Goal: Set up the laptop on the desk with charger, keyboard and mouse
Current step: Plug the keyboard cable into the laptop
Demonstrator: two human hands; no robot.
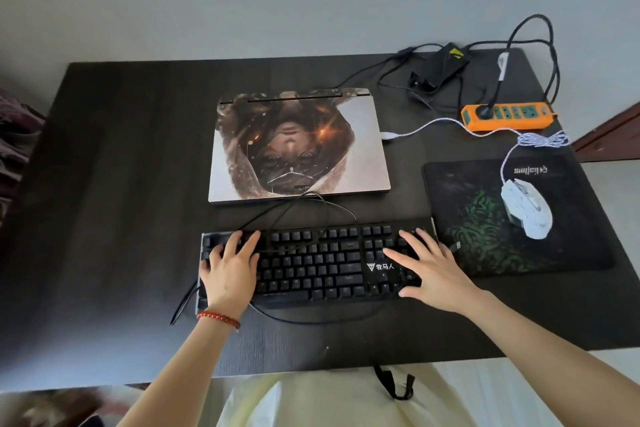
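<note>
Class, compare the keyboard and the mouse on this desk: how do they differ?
The keyboard is black; the mouse is white. The keyboard lies on the bare desk; the mouse sits on a mouse pad. Both hands rest on the keyboard; nothing touches the mouse. Both are wired.

the black keyboard (318, 262) carries a white crown-like logo followed by the chinese characters 牧马人, printed above the arrow keys. the dark mouse pad (512, 218) has pale stylised lettering in its far corner, upside down from here and not clearly readable.
</note>
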